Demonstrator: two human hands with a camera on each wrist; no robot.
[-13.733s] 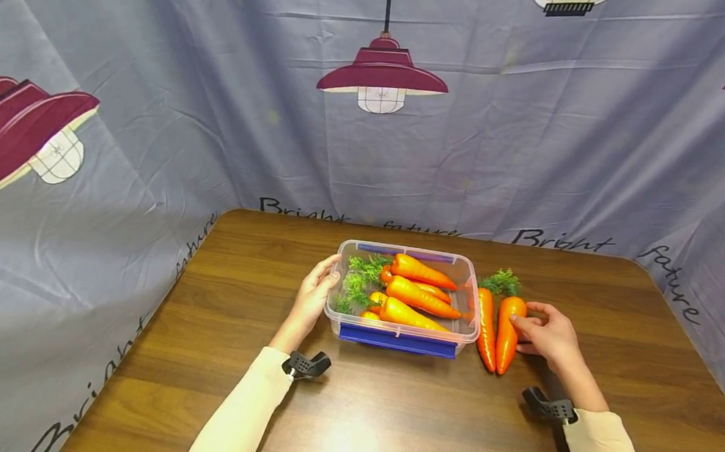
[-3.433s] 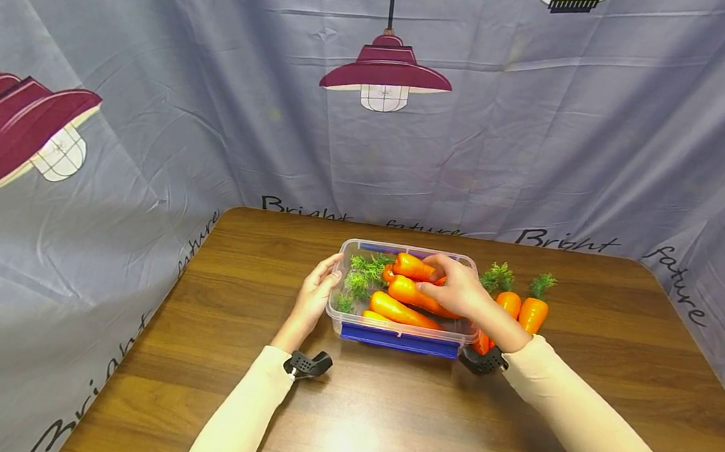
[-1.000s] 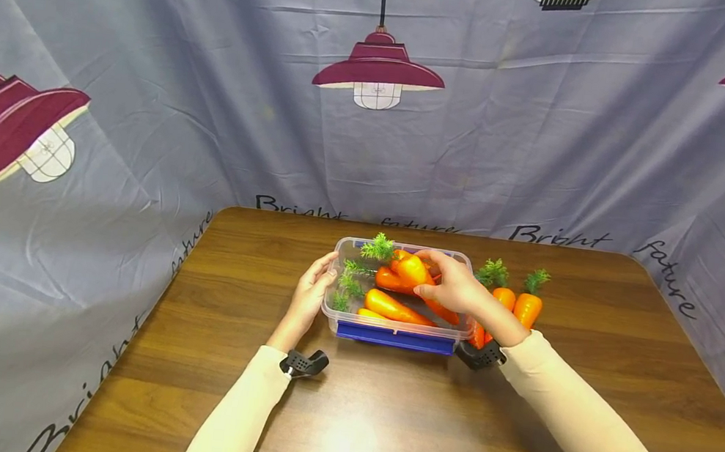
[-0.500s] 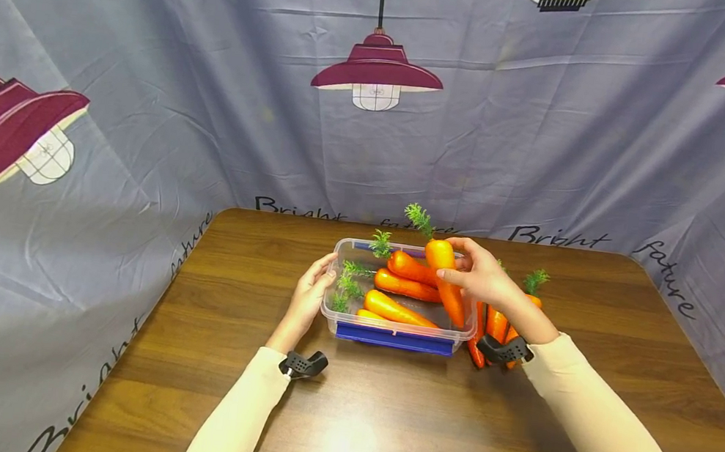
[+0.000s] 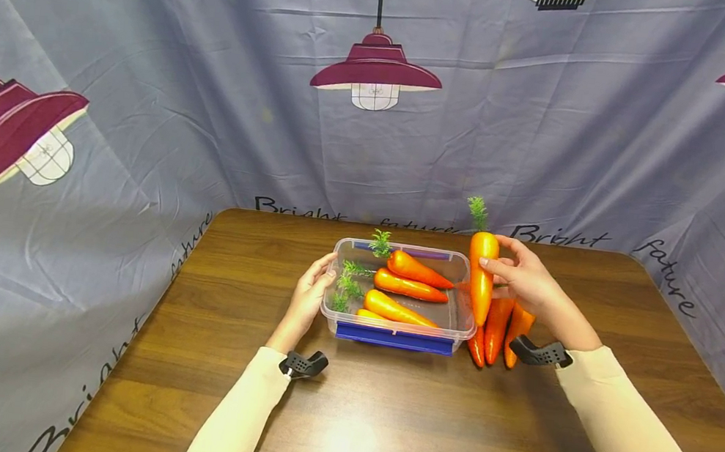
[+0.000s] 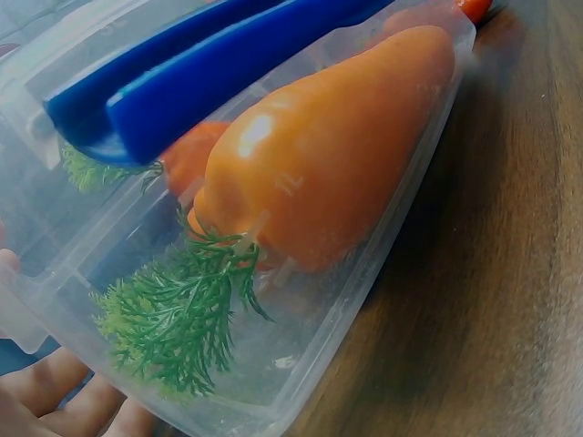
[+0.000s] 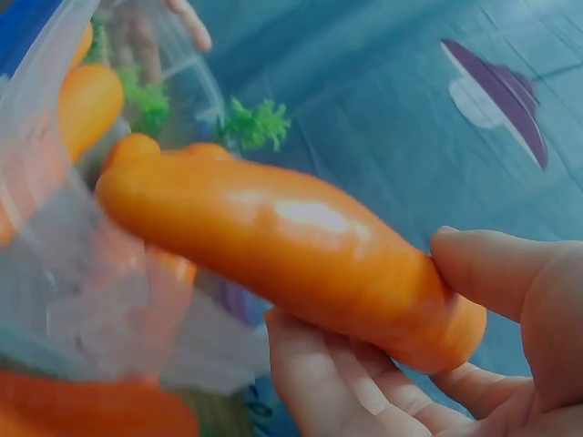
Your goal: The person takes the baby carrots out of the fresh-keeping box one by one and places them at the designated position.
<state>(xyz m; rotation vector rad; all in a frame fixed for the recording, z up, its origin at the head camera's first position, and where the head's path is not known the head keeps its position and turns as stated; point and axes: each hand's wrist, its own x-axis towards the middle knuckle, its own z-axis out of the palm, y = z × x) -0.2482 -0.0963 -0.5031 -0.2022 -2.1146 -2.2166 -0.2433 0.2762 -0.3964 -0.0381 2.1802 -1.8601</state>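
My right hand (image 5: 523, 276) pinches an orange carrot (image 5: 480, 275) near its thick end, thumb on one side and fingers on the other. The carrot's green top points up and its tip hangs over the right rim of a clear plastic box (image 5: 400, 326) with blue clips. My left hand (image 5: 312, 287) rests against the box's left end, fingers along the outer wall. Several carrots lie inside the box, among them one carrot (image 5: 420, 270) at the back and another (image 5: 400, 309) nearer the front, their leafy tops (image 5: 348, 286) toward the left.
Right of the box, three carrots lie on the wooden table (image 5: 344, 401), the middle carrot (image 5: 496, 332) partly under my right hand in the head view. A grey curtain (image 5: 449, 154) printed with lamps hangs behind the table.
My right hand has lifted a carrot out of the box and moved it right, past the rim. Earlier, two carrots lay at the right; now three do. My left hand has stayed at the box.
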